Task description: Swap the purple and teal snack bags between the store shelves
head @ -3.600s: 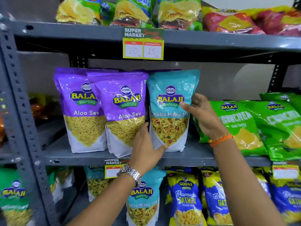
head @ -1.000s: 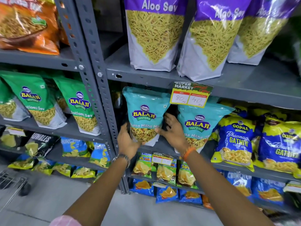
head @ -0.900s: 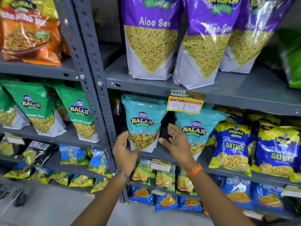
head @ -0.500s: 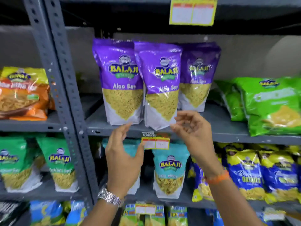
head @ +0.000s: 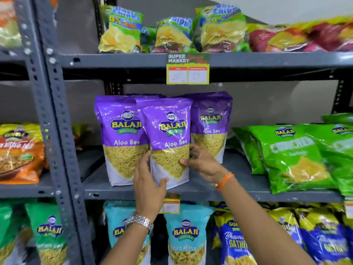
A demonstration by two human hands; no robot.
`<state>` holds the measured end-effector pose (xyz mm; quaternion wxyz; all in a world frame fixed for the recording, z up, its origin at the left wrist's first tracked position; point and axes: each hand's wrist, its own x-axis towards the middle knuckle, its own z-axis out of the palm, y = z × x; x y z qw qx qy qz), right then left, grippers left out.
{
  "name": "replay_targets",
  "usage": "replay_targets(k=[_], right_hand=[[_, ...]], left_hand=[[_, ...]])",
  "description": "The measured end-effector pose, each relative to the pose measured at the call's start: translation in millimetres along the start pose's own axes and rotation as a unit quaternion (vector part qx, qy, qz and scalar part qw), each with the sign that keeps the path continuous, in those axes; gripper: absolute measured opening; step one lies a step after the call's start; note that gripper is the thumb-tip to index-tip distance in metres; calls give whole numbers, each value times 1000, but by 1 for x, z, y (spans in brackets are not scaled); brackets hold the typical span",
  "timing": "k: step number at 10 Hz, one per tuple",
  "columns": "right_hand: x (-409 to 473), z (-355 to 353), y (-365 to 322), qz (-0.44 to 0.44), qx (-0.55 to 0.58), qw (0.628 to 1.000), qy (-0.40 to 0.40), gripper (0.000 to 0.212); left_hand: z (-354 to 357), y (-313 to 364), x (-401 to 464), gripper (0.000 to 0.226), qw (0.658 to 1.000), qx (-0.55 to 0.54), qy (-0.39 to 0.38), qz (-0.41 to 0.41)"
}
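Both hands grip the same purple snack bag on the middle shelf, seen from the head camera. Left hand (head: 148,180), with a metal watch (head: 140,221) on its wrist, clasps the lower left edge of the middle purple bag (head: 168,142), thumb across the white bottom corner. Right hand (head: 200,162), with an orange thread band (head: 224,180) at the wrist, holds the bag's lower right edge, fingertips pressed on the front. This bag stands upright at the front of the grey metal shelf (head: 238,190), overlapping a second purple bag (head: 120,142) just to its left and a third purple bag (head: 212,129) behind to its right. All three read "Balaji Aloo Sev".

One shelf lower stand two teal bags: one (head: 186,232) below the right forearm, another (head: 116,226) partly hidden behind the left forearm. Green snack bags (head: 292,157) lie to the right on the middle shelf. A yellow price tag (head: 188,68) hangs from the shelf above.
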<state>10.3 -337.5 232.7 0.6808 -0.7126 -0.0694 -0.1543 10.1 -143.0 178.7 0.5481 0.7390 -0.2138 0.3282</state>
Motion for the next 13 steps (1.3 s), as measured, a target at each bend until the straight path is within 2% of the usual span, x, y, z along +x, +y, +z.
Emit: replay_targets(k=[1,3,4,9,10,11,12,13], right_hand=[[-9,-7,-2,-11,-12,999,48,51],[-31,-50,-5,-29,-2,987,160,70],[-40,-71,-7,-39,-25,979,196,70],[-47,-89,0,-12,-30,972,233,71],[-53,-86,-3,-6,-29,972,232,77],[-70,-77,-19,-23,-38,968,245,93],[-98,-62,-53,-99,-46,948,298,86],[-164,-42,-111,-242,-34,924,294,55]], left_hand=[[7,7,5,98,999,-23,-8,-29],[41,38,12,94,993,-73,-85,-31],[62,46,14,95,989,-86,-113,-32],[88,46,15,91,985,-73,-153,-35],[83,49,13,90,985,-73,-157,-28],[73,52,13,93,983,-79,-161,-28],[59,49,15,83,992,-46,-116,25],[37,50,22,75,993,29,-27,116]])
